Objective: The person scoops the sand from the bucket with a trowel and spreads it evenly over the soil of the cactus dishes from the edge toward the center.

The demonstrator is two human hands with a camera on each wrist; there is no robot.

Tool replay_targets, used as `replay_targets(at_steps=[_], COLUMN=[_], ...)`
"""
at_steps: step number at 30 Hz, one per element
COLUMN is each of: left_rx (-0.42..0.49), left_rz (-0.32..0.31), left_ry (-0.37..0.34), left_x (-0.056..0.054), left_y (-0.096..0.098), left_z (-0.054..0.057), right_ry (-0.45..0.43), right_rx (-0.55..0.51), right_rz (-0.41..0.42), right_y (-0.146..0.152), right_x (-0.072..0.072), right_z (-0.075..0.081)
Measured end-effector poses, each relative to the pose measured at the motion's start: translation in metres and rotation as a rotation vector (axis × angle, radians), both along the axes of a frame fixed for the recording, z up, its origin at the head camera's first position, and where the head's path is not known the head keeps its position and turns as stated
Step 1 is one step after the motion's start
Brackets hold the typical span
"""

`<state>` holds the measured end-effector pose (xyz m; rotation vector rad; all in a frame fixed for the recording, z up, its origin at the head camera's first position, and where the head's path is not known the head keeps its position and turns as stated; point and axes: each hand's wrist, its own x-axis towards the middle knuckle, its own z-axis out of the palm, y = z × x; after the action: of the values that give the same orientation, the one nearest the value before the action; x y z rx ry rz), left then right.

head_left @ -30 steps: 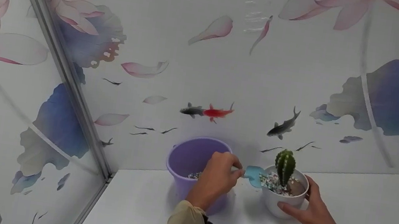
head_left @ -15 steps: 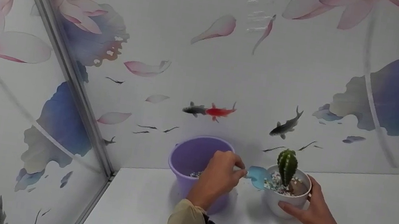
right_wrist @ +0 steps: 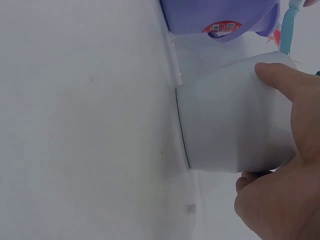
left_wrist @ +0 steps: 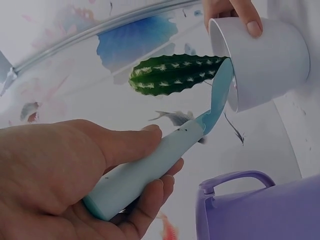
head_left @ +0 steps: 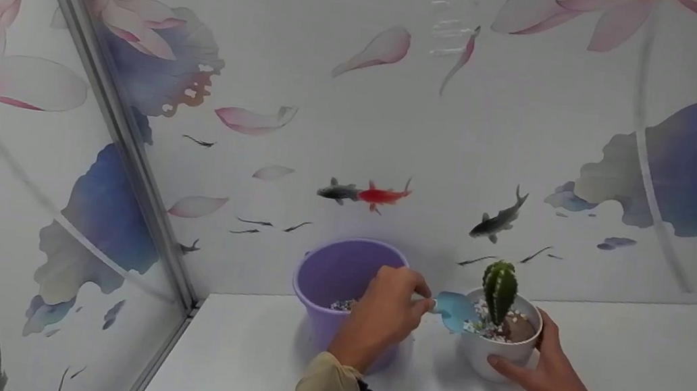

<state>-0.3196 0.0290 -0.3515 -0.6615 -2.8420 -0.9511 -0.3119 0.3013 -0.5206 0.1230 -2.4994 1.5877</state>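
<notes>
My left hand [head_left: 383,313] grips the pale handle of a small blue trowel [head_left: 455,311]. In the left wrist view, thumb and fingers wrap round that handle, and the trowel's blade [left_wrist: 222,92] lies at the pot's rim beside the cactus. The green ribbed cactus [head_left: 499,292] stands upright in a white flower pot [head_left: 492,359]. Small pale and coloured pebbles [head_left: 480,324] lie round its base, with a bare brown patch on the right. My right hand [head_left: 558,378] holds the pot from its right side, thumb on the front wall [right_wrist: 235,115].
A purple bucket [head_left: 321,318] with a handle [left_wrist: 240,176] stands left of the pot, partly behind my left forearm. Some pebbles [head_left: 343,304] show inside it. The white table [head_left: 242,371] meets a white wall printed with fish and lotus flowers [head_left: 256,73].
The trowel has shifted slightly right, its blade now farther over the pot's left rim. My right hand keeps its hold on the pot.
</notes>
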Motion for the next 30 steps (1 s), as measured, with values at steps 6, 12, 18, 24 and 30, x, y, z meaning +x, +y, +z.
replay_targets(at_steps=[6, 12, 18, 24, 30], left_rx=[0.004, -0.055, -0.139, -0.178, -0.205], left_rz=[-0.03, -0.036, -0.021, -0.028, 0.004], left_ry=[0.047, 0.182, 0.327, 0.444, 0.489], left_x=[0.003, 0.003, 0.003, 0.006, 0.009], left_y=[0.001, 0.006, 0.012, 0.016, 0.018], left_z=[-0.003, -0.009, -0.016, -0.022, -0.025], right_ry=[0.059, 0.077, 0.098, 0.133, 0.129], right_rx=[-0.008, -0.008, -0.012, -0.015, -0.005], right_rz=[-0.042, -0.053, -0.045, -0.036, -0.043], right_y=[-0.006, -0.009, -0.009, -0.009, -0.009], right_x=[0.001, 0.0, 0.0, 0.0, 0.0], right_z=[0.0, 0.0, -0.001, -0.001, -0.001])
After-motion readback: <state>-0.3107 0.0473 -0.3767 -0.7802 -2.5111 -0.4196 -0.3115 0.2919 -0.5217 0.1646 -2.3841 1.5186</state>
